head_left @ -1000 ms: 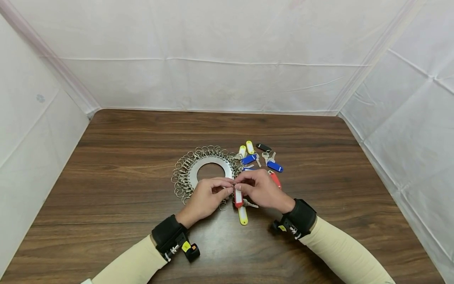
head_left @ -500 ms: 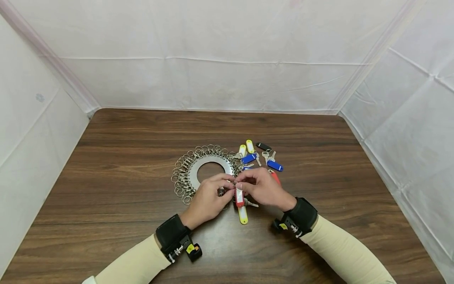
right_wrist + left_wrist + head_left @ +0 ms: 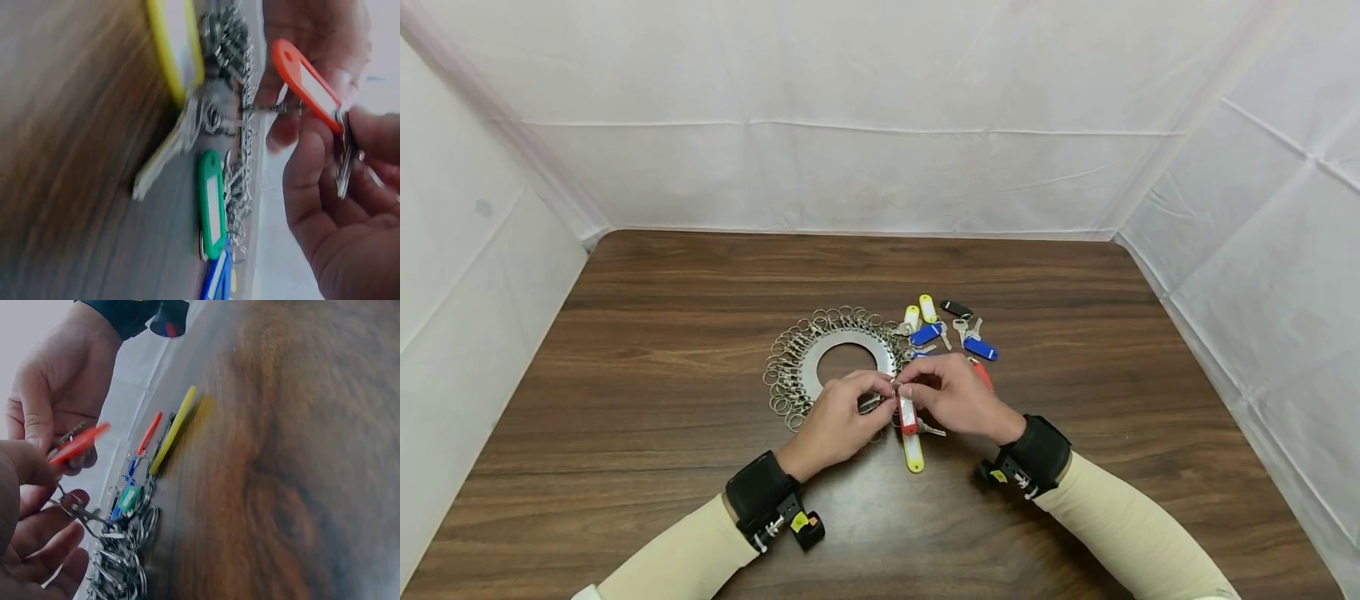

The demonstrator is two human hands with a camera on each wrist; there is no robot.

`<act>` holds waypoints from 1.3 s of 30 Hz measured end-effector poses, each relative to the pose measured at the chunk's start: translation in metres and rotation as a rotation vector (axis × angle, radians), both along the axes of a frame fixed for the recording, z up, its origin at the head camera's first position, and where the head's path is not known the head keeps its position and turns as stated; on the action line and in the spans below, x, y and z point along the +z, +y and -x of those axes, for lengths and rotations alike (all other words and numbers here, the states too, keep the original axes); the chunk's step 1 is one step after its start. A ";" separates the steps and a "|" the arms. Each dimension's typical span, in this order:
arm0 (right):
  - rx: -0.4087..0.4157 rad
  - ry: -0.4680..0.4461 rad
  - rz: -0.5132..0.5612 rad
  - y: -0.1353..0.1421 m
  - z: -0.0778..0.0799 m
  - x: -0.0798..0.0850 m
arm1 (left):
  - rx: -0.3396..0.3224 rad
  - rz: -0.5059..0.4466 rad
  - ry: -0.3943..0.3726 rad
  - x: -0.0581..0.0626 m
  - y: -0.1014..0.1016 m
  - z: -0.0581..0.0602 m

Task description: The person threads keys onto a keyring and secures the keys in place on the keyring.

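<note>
My right hand (image 3: pixel 962 402) pinches a red key tag (image 3: pixel 908 414) by the end with its ring, over the right edge of a flat grey ring plate (image 3: pixel 811 362) fringed with metal clips and split rings. In the right wrist view a key (image 3: pixel 343 169) hangs by the red tag under those fingers. My left hand (image 3: pixel 833 422) meets it from the left and pinches a small metal clip with a split ring (image 3: pixel 80 511), beside the red tag. Fingers hide the exact contact. Below the hands lies a yellow key tag (image 3: pixel 913 455) with a key (image 3: pixel 164 153).
Behind the right hand lie yellow (image 3: pixel 927 307), blue (image 3: pixel 981 348) and black key tags (image 3: pixel 956 309) with keys, and another red tag (image 3: pixel 981 373). A green tag (image 3: pixel 213 203) lies by the clips. White sheets (image 3: pixel 865 175) wall the wooden table.
Both hands stay at the same place with small finger shifts. The left hand has moved slightly right, and the red tag has swung a little to the right.
</note>
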State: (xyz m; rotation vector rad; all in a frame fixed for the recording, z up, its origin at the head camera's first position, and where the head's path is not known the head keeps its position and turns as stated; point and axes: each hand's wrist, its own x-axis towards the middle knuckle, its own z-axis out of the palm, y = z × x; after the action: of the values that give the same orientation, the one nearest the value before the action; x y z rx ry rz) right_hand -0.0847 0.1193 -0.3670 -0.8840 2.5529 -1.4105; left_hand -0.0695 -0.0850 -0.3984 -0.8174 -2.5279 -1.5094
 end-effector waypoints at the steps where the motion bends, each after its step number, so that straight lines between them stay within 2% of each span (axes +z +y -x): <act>1: -0.013 -0.018 0.001 -0.001 0.000 0.000 | -0.003 0.007 -0.003 0.000 0.000 0.000; 4: -0.038 -0.059 0.002 -0.003 -0.002 0.003 | -0.010 0.017 0.000 -0.001 -0.001 0.001; 7: -0.032 -0.071 0.000 -0.007 -0.007 0.014 | -0.023 0.002 0.025 -0.003 -0.001 0.001; 12: 0.000 -0.026 0.003 -0.013 -0.016 0.036 | -0.031 -0.040 0.073 -0.004 -0.001 0.001; 15: 0.015 0.000 0.003 -0.013 -0.017 0.039 | -0.023 -0.058 0.077 -0.003 -0.001 0.002; 18: 0.013 0.007 -0.004 -0.012 -0.016 0.036 | -0.021 -0.071 0.056 -0.002 -0.001 0.003; 23: -0.024 -0.004 -0.017 -0.006 -0.008 0.015 | -0.031 -0.070 0.026 -0.002 -0.002 0.003; 26: -0.037 -0.022 -0.011 -0.002 -0.004 0.004 | -0.038 -0.079 0.042 -0.001 -0.002 0.004; 32: -0.028 -0.033 0.013 0.000 -0.002 0.002 | -0.042 -0.085 0.119 -0.002 -0.001 0.004; 39: -0.007 0.014 -0.010 0.001 -0.003 0.002 | -0.030 -0.075 0.114 -0.003 -0.002 0.004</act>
State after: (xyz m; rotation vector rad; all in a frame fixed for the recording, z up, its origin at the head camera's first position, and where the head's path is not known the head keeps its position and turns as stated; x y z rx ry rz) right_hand -0.0822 0.1200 -0.3650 -0.8875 2.5729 -1.3972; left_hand -0.0735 -0.0868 -0.4016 -0.9076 -2.3740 -1.5103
